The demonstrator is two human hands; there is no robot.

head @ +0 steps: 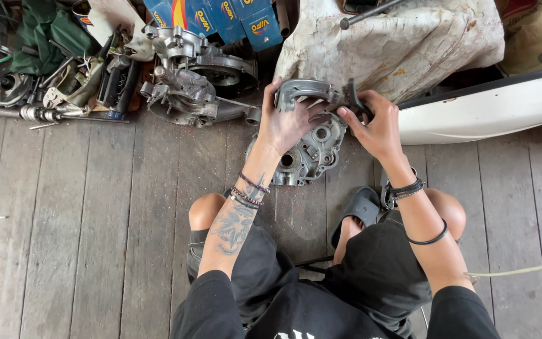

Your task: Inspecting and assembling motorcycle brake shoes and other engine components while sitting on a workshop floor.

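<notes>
A person in black shorts is squatting on a grey wooden plank floor [95,251], working over a grey cast-metal engine casing half [312,154] that is lying flat on the boards just in front of the knees. The left hand [286,122] is spreading its fingers over a curved grey metal cover piece [305,91], gripping it from above at the casing's far edge. The right hand [377,125] is closing its thumb and fingers around a dark metal part [352,97] at the right end of that cover piece. Another bare aluminium engine block with a protruding shaft [186,81] is sitting well to the left, beside a heap of tools and cables [64,81]. A stained white cloth bundle [396,44] is lying just behind the hands, and a white curved body panel [490,107] is resting to the right.
</notes>
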